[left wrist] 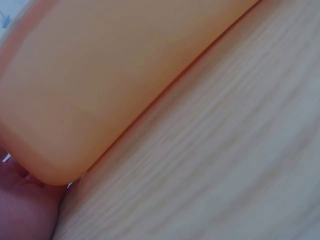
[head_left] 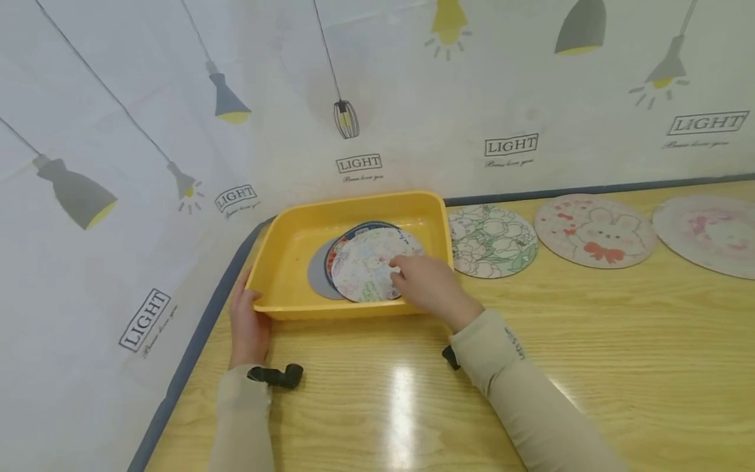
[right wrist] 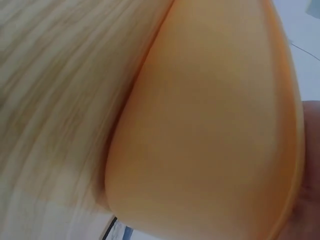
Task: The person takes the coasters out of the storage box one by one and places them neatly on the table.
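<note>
A yellow tray [head_left: 348, 313] stands on the wooden table against the wall. My left hand [head_left: 249, 324] grips its near left corner, the thumb over the rim and the other fingers outside, partly hidden. Inside, a round mat with a pale, colourful pattern [head_left: 362, 265] lies on top of a dark blue-edged round mat [head_left: 367, 227] and a grey round mat [head_left: 318, 275]. My right hand [head_left: 433, 285] reaches over the tray's near right side, with thumb and forefinger apart above the patterned mat. Whether they touch it is unclear.
To the tray's right, a row of round mats lies along the wall: a green floral one [head_left: 494, 241], one with a rabbit and red bow [head_left: 596, 231], and a pink-and-white one [head_left: 710, 229]. A dark edging strip [head_left: 194, 341] borders the table on the left.
</note>
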